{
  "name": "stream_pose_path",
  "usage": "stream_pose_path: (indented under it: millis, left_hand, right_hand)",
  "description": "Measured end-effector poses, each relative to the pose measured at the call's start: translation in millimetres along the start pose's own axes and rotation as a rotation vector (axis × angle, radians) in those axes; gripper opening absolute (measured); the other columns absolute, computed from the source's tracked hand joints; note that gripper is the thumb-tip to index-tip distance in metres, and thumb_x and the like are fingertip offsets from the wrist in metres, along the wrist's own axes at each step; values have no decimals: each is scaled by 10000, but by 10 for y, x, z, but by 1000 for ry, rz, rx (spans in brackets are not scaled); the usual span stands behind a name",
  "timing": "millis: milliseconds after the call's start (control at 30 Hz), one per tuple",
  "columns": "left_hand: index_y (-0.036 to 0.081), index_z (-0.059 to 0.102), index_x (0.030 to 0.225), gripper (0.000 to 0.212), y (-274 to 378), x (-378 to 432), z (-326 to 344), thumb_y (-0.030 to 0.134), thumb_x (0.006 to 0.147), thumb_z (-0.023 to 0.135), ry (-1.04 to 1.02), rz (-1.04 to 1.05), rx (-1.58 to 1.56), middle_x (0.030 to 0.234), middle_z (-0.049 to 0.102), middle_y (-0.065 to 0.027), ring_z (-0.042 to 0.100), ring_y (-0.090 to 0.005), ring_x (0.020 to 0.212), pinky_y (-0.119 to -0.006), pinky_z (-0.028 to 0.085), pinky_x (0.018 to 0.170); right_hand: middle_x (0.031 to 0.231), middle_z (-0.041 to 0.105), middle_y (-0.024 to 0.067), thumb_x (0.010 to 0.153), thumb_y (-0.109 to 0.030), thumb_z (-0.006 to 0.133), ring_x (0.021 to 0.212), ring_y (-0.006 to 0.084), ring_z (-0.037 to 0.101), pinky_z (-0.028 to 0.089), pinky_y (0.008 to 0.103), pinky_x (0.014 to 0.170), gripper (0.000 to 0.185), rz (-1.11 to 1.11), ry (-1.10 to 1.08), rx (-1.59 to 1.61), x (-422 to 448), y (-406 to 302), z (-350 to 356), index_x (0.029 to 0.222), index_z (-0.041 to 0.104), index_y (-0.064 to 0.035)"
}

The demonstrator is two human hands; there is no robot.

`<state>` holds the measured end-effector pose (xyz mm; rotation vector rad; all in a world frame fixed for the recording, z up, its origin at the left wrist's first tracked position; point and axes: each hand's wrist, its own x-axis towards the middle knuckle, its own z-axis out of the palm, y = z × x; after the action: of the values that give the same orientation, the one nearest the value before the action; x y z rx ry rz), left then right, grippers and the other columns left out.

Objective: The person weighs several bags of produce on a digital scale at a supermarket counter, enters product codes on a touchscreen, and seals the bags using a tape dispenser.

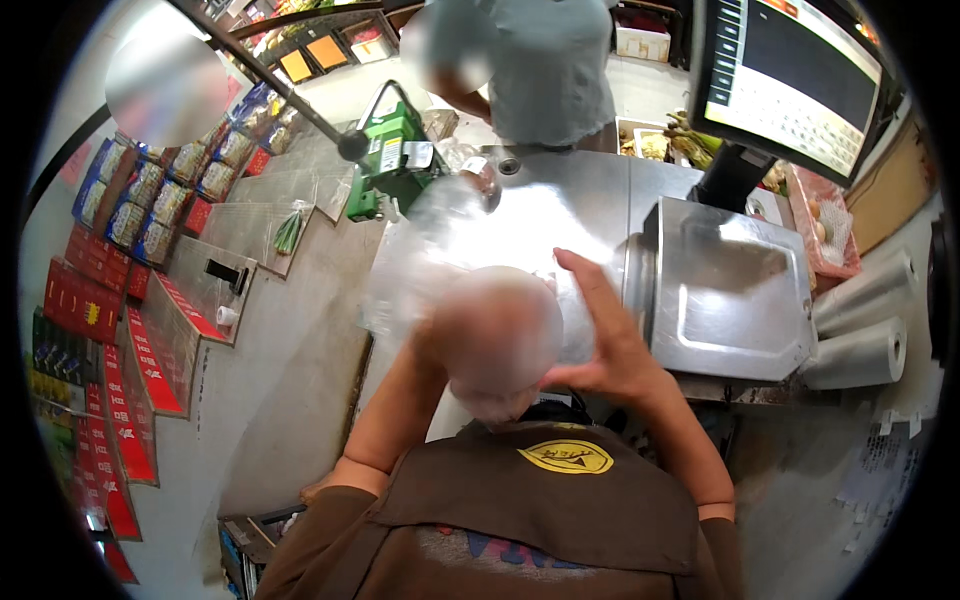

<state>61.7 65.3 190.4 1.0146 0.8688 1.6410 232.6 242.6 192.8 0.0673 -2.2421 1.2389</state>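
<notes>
A blurred round patch covers most of my left hand point(487, 311), so its fingers and anything within them are hidden. Beside that hand, thin clear plastic point(409, 277), which looks like a bag, spreads over the left part of the steel counter point(562, 202). My right hand point(619, 337) is raised at the counter's near edge, thumb and forefinger wide apart, with nothing seen in its grip. Its thumb tip reaches the edge of the blurred patch. A brown apron point(540, 480) with a yellow emblem covers my front.
A flat steel weighing scale point(731, 292) with a lit screen point(795, 82) stands right, beside clear plastic rolls point(859, 352). A green bench device point(390, 154) and a reddish-brown container point(480, 184) are at the far left of the counter. Across it stands a person in grey point(551, 75). Stepped shelves point(259, 225) hold packets.
</notes>
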Motion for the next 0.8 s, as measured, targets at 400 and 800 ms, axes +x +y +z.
stream_pose_path:
  millis: [400, 800]
  left_hand:
    - [59, 651, 1007, 177, 766, 409, -1448, 95, 834, 661, 187, 186, 1201, 963, 637, -81, 625, -232, 929, -332, 492, 849]
    - [18, 714, 913, 144, 607, 42, -2620, 151, 868, 743, 1030, 292, 770, 817, 705, -27, 621, -103, 726, -273, 489, 674]
  right_hand:
    - [1020, 705, 161, 846, -167, 576, 951, 288, 667, 513, 407, 834, 313, 479, -145, 103, 1216, 1555, 1871, 1112, 687, -44]
    - [726, 660, 50, 1003, -256, 563, 694, 107, 626, 506, 275, 644, 275, 246, 428, 190, 2127, 1043, 1651, 1016, 687, -10]
